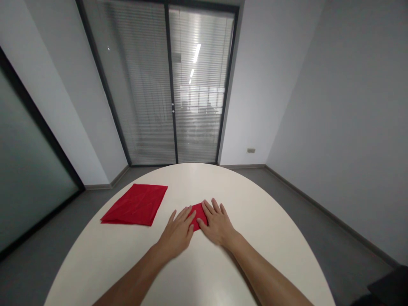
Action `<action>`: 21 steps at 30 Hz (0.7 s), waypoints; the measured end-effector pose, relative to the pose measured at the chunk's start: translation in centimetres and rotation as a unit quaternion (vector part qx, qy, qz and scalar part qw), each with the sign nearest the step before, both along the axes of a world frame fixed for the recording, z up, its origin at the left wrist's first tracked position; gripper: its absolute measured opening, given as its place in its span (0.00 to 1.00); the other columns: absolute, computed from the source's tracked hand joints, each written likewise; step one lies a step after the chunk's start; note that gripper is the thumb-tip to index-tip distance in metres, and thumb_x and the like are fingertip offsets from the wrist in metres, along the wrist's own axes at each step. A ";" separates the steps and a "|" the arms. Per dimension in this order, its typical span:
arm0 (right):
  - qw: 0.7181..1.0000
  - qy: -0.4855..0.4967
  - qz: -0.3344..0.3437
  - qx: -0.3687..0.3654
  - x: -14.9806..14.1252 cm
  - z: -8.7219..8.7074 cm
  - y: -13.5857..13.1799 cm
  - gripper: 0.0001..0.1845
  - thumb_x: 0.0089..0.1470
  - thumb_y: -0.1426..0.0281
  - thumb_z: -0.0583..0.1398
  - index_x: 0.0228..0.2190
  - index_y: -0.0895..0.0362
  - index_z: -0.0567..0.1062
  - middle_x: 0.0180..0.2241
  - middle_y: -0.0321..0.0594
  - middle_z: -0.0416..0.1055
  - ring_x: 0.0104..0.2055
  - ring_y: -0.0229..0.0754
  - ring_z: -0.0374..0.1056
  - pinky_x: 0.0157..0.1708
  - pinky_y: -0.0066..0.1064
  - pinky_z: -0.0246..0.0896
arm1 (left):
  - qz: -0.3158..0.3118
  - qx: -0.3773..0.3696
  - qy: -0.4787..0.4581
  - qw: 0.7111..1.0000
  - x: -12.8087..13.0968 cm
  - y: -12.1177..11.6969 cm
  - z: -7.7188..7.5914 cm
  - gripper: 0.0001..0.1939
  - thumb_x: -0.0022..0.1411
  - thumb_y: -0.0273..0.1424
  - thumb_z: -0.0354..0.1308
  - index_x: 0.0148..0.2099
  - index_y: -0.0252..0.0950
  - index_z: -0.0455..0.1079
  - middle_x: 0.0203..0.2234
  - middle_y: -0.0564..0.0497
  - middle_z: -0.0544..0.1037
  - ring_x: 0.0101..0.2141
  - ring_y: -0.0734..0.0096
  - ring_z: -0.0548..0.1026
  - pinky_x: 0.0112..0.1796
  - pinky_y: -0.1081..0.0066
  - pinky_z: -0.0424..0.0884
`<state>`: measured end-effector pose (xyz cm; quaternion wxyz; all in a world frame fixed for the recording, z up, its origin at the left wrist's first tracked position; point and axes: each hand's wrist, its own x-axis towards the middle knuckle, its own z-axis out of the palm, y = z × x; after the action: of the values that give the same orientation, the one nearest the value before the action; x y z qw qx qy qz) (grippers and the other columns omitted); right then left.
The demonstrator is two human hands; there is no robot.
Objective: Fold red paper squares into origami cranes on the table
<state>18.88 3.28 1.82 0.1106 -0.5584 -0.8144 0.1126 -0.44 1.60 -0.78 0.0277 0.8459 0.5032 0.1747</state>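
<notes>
A small folded red cloth [199, 215] lies on the white round table [204, 276], partly covered by both hands. My left hand [177, 231] rests flat over its left side, fingers spread and pointing away from me. On the right side, my right hand [218, 223] lies with its fingers apart, its thumb reaching onto the red fabric. Neither hand grips the cloth. Farther left, a larger flat red cloth [135, 205] is spread as a rough square with creases, apart from both hands.
The table's curved edge [191, 164] runs round the work area. Beyond it stand glass panels with blinds [200, 93] in a dark frame and a pale wall with a socket [251, 150]. A dark object [390, 287] sits at the lower right.
</notes>
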 end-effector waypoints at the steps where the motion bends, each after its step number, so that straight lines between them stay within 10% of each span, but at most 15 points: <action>1: 1.000 0.003 -0.003 0.009 0.0 0.0 0.0 0.38 0.65 0.52 0.46 0.68 0.61 0.52 0.70 0.47 0.46 0.73 0.60 0.32 0.68 0.57 0.28 | 0.001 0.001 -0.001 1.000 0.0 0.0 0.0 0.26 0.69 0.28 0.45 0.67 0.40 0.60 0.66 0.43 0.61 0.66 0.57 0.58 0.64 0.46 0.52; 7: 0.996 0.006 0.090 0.005 0.2 0.3 -0.1 0.35 0.67 0.54 0.45 0.68 0.57 0.51 0.70 0.45 0.44 0.73 0.54 0.36 0.68 0.56 0.25 | 0.000 0.002 0.000 1.000 0.0 0.0 0.2 0.26 0.70 0.31 0.44 0.69 0.41 0.57 0.67 0.45 0.60 0.66 0.57 0.58 0.64 0.46 0.52; 21: 0.998 0.016 0.056 0.000 1.2 0.2 0.7 0.42 0.61 0.50 0.52 0.67 0.61 0.54 0.70 0.47 0.47 0.73 0.59 0.33 0.68 0.55 0.28 | 0.034 0.045 -0.059 0.997 -0.1 0.4 0.2 0.24 0.67 0.28 0.49 0.64 0.36 0.64 0.63 0.40 0.67 0.63 0.55 0.63 0.63 0.47 0.54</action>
<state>20.10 3.95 1.98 0.1174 -0.5099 -0.8425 0.1279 -0.55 2.03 -0.61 0.0135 0.8169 0.5209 0.2471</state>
